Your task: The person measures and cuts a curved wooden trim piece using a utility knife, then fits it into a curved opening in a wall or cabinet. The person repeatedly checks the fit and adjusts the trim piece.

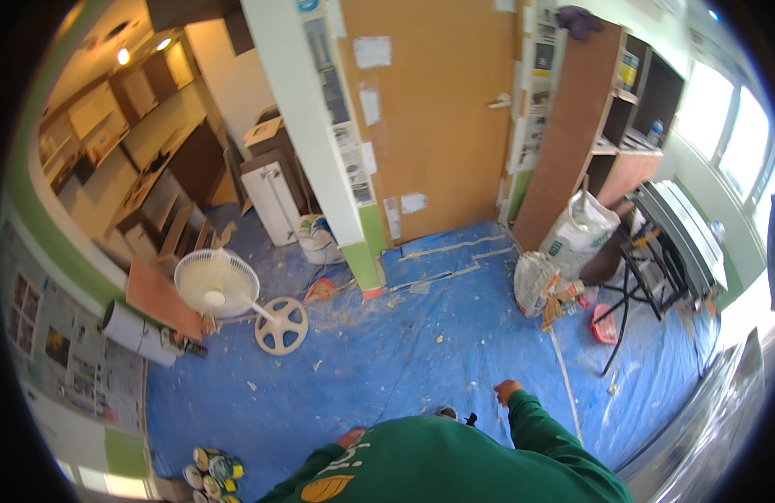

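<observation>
Standing on the blue floor sheet [421, 335]

My right hand [506, 391] hangs loosely curled, holding nothing; left hand [350, 437] barely visible, grip unclear; I'd step carefully over debris.

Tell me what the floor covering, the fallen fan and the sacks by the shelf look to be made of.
Floor covering: blue plastic sheeting, judging by its creases and slight sheen. Fan: cream plastic base, probably a thin wire grille. Sacks: white, seemingly woven plastic, crumpled and soft-sided.
</observation>
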### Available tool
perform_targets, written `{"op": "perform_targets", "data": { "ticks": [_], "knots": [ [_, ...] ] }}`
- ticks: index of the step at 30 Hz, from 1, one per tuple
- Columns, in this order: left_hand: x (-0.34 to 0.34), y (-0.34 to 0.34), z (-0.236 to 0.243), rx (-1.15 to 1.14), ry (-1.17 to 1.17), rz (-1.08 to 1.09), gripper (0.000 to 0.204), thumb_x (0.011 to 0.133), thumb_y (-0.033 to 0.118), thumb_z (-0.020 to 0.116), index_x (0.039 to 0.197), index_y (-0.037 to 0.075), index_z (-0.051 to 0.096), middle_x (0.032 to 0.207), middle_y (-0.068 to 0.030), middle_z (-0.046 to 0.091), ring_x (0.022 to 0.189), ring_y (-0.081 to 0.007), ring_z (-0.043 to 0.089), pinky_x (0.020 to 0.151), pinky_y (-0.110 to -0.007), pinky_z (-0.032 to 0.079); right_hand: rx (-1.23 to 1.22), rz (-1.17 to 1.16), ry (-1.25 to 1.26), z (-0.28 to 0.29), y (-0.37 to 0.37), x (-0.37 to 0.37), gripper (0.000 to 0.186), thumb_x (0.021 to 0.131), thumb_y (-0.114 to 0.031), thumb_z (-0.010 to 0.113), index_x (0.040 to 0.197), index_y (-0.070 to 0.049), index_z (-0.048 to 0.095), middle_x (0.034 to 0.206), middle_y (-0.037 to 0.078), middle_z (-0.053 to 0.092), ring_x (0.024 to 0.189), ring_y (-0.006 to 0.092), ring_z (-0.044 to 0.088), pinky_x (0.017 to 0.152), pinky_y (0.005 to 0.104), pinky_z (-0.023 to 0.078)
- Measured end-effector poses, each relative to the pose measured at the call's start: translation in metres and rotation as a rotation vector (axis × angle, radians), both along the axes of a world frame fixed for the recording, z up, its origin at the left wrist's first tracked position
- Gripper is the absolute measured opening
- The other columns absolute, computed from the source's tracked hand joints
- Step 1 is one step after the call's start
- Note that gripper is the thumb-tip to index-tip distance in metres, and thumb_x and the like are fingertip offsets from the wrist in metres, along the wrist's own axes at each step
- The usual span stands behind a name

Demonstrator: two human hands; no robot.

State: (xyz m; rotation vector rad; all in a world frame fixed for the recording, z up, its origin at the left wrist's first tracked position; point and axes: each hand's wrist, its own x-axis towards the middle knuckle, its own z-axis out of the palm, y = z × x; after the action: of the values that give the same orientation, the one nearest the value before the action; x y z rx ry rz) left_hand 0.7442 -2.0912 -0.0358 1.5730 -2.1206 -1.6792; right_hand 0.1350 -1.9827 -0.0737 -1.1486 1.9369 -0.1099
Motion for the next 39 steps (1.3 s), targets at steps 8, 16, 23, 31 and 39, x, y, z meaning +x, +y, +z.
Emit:
{"op": "perform_targets", "data": {
  "ticks": [8, 16, 23, 31, 39],
  "knots": [
    [-0.01, -0.044, -0.013, 0.722, 0.003, 0.324, 0.06, 0.106, 0.057, 0.043, 0.134, 0.007, 0.063, 0.129, -0.0074, 0.068, 0.111, -0.0138, 0.062, 0.101, -0.036, 0.047, 0.028, 0.273, 0.32, -0.011, -0.063, -0.077, 0.027, 0.074, -0.031, 0.073, 0.096, -0.016, 0.069, 0.092, 0.009, 0.074, 0.092, 0.0333, 0.07, 0.08, 0.047, 0.056],
    [-0.098, -0.197, 0.006, 0.952, 0.343, 0.582, 0.073, 0.095, 0.072, 0.049, 0.138, 0.016, 0.064, 0.14, -0.0095, 0.062, 0.121, -0.0199, 0.061, 0.103, -0.039, 0.046, -0.044, 0.35, 0.338, -0.004, -0.159, -0.054, 0.028, 0.076, -0.039, 0.07, 0.096, -0.02, 0.073, 0.091, 0.008, 0.074, 0.092, 0.0319, 0.071, 0.081, 0.048, 0.056],
    [-0.203, -0.37, 0.016, 0.523, -0.209, -0.376, 0.078, 0.095, 0.072, 0.046, 0.141, 0.011, 0.061, 0.141, -0.0105, 0.062, 0.126, -0.025, 0.057, 0.108, -0.043, 0.04, -0.067, 0.186, 0.282, 0.012, -0.232, -0.063, 0.025, 0.081, -0.042, 0.065, 0.09, -0.019, 0.072, 0.087, 0.008, 0.073, 0.088, 0.0329, 0.07, 0.076, 0.0496, 0.056],
    [-0.254, -0.386, -0.058, 0.501, -0.084, -0.541, 0.074, 0.095, 0.07, 0.049, 0.136, 0.01, 0.065, 0.139, -0.0134, 0.063, 0.124, -0.0282, 0.059, 0.107, -0.045, 0.042, -0.282, 0.685, 0.348, -0.012, -0.256, -0.154, 0.025, 0.09, -0.04, 0.057, 0.083, -0.018, 0.068, 0.081, 0.008, 0.07, 0.083, 0.0355, 0.069, 0.067, 0.0535, 0.054],
    [-0.171, -0.342, -0.067, 0.492, -0.403, -0.045, 0.071, 0.094, 0.067, 0.051, 0.132, 0.009, 0.067, 0.135, -0.017, 0.065, 0.121, -0.0317, 0.062, 0.105, -0.048, 0.043, -0.203, 0.752, 0.291, 0.011, -0.445, -0.172, 0.025, 0.09, -0.038, 0.055, 0.088, -0.017, 0.068, 0.086, 0.01, 0.071, 0.086, 0.0359, 0.069, 0.071, 0.0538, 0.053]
  ]
}}
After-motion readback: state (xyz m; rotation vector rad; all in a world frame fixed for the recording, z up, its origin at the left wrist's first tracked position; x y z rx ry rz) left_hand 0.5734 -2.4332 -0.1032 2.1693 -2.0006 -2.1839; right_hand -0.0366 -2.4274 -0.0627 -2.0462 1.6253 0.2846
